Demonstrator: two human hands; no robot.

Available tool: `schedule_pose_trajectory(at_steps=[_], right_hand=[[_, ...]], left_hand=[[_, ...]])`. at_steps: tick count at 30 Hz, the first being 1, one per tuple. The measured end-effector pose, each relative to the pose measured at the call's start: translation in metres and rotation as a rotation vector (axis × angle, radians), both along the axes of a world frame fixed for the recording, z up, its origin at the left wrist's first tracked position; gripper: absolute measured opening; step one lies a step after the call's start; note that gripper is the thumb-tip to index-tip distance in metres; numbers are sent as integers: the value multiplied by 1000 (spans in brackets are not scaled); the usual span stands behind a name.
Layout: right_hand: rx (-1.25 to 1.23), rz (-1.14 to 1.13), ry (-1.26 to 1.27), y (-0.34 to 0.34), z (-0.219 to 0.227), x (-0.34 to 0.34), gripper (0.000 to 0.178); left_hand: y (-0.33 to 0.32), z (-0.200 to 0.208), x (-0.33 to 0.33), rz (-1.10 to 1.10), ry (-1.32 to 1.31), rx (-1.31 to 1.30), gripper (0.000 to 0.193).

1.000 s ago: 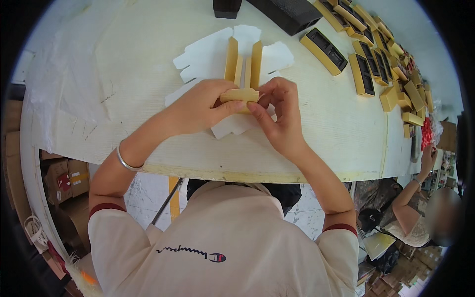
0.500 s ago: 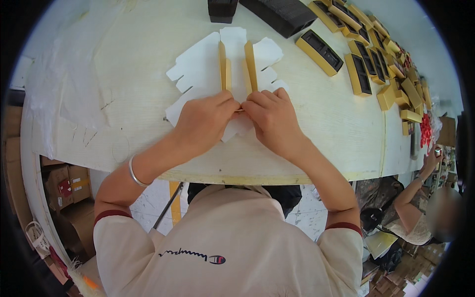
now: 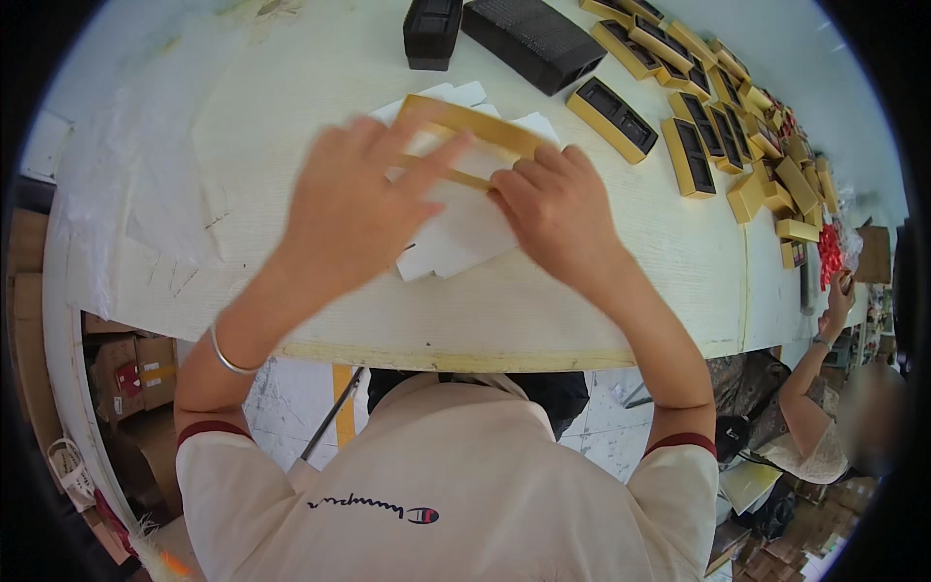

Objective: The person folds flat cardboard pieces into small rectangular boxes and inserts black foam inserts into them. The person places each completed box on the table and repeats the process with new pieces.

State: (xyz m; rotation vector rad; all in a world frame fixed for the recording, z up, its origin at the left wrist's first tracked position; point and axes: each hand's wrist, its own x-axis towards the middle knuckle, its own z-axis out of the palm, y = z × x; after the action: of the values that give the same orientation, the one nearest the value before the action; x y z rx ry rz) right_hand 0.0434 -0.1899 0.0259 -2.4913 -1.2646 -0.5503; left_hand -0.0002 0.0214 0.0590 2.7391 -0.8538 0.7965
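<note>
A shallow gold cardboard box (image 3: 482, 124) with raised side walls is tilted above the table, its inside partly hidden by my fingers. My right hand (image 3: 562, 209) pinches its right end. Over the left end is my left hand (image 3: 339, 204), smeared by motion, with fingers spread; whether it touches the wall I cannot make out. Beneath the box lie flat white box blanks (image 3: 465, 233) with notched flaps.
Stacked black plastic inserts (image 3: 533, 44) and a smaller black insert stack (image 3: 432, 34) stand at the far side. A gold box with a black insert (image 3: 613, 118) lies nearby. Several more gold boxes (image 3: 690, 160) pile up rightward. Clear plastic film (image 3: 87, 213) covers the left. Another person's hand (image 3: 842, 296) shows at right.
Both hands have moved from pinching the near end to the box's two ends. The box has turned sideways and lifted. My left fingers have spread.
</note>
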Motion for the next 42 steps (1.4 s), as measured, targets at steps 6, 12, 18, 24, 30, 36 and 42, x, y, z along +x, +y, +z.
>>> schedule_pose_trajectory(at_steps=[6, 12, 18, 24, 30, 36, 42], right_hand=[[227, 132, 213, -14, 8, -19, 41], [-68, 240, 260, -28, -3, -3, 37], [-37, 295, 484, -26, -4, 6, 34], [91, 313, 500, -16, -13, 5, 21], [198, 197, 519, 1, -32, -2, 23], [376, 77, 1018, -16, -14, -21, 46], [-24, 226, 175, -25, -21, -50, 53]], left_hand=[[13, -49, 1, -216, 357, -97, 38], [14, -42, 7, -270, 443, -120, 42], [5, -32, -1, -143, 609, -120, 35], [-2, -60, -6, -191, 689, -403, 18], [-15, -56, 0, -134, 779, -473, 16], [-13, -63, 1, -159, 630, -441, 12], [-6, -56, 1, -126, 768, -454, 10]])
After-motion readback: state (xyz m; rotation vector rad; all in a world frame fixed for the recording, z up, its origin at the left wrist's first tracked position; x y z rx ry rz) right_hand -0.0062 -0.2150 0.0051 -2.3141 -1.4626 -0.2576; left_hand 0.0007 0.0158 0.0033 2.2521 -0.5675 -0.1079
